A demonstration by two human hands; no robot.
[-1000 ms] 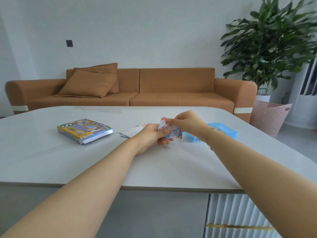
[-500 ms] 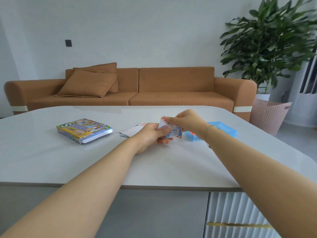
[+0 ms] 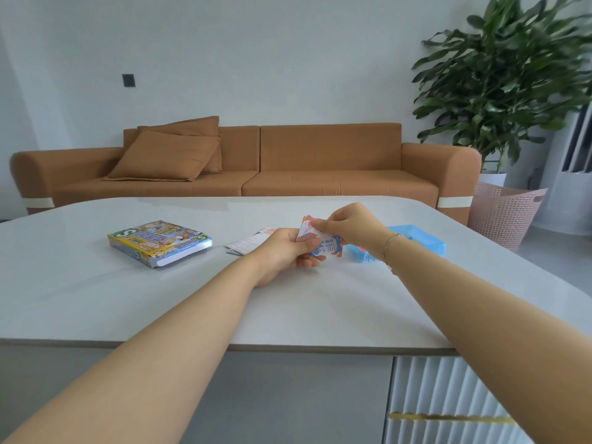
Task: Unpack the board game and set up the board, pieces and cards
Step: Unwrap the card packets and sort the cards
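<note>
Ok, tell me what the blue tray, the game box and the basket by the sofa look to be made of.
Blue tray: seemingly translucent plastic, with a glossy, light-passing rim.
Game box: printed cardboard, likely with a slight sheen; a white edge shows at its open side.
Basket: pink, probably moulded plastic, matte, with a regular grid of holes and a cut-out handle.

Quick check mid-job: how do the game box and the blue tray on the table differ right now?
The game box lies left of the hands, in full view; the blue tray lies right, partly hidden behind the right hand's wrist. The game box is covered in multicoloured print; the blue tray is plain translucent blue. The game box looks closed; the blue tray is open-topped. Both rest flat on the table, untouched.
</note>
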